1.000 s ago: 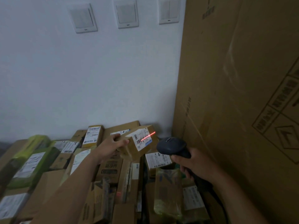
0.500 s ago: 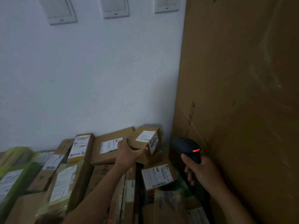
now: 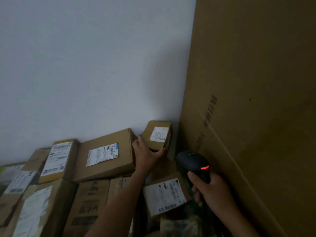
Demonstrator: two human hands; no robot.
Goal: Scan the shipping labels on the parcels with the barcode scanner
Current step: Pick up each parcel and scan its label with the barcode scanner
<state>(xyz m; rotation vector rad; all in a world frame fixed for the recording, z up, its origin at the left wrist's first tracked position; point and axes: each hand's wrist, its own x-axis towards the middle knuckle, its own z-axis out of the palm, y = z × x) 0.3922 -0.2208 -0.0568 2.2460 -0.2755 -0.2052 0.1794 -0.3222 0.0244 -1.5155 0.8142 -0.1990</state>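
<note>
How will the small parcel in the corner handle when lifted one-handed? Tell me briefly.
Probably stiff: the small parcel is a square-edged cardboard box, undented where the left hand grips it. Likely light for its size, since one hand spans its near end. It may tip: it sits tilted in the corner.

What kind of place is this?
Likely a parcel storeroom or courier depot: labelled cardboard parcels stacked against a wall, a barcode scanner gripped in the right hand, and the left hand holding a small parcel.
</note>
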